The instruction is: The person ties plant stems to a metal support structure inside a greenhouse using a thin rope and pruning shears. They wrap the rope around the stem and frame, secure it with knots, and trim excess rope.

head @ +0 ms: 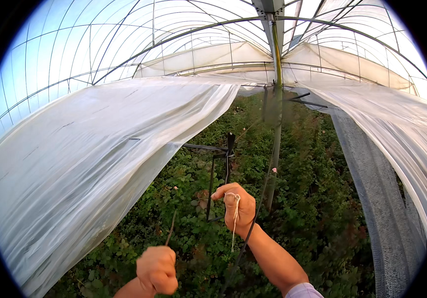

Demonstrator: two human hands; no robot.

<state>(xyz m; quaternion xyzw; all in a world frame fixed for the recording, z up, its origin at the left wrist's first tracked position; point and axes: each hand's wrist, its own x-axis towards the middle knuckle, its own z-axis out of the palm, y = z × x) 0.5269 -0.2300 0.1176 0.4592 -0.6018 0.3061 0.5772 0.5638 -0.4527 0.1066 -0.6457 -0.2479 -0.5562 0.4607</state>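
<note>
My right hand (240,208) is raised in the middle of the view, its fingers curled around a thin white string (234,219). The string loops at the thumb and a loose end hangs down. Just above this hand is an angular frame of black bars (230,149), with a thin cord running down it. A dark cord (252,227) crosses in front of my right wrist. Lower and to the left, my left hand (157,270) is clenched in a fist. A thin brown stick (171,228) rises from its top; the fingers hide its lower end.
White plastic sheeting (98,149) slopes along the left, with more sheeting (381,119) on the right. Grey netting (381,201) hangs there too. A metal post (277,141) stands ahead. Dense rose-like plants (310,178) grow below. Curved greenhouse ribs (183,31) span overhead.
</note>
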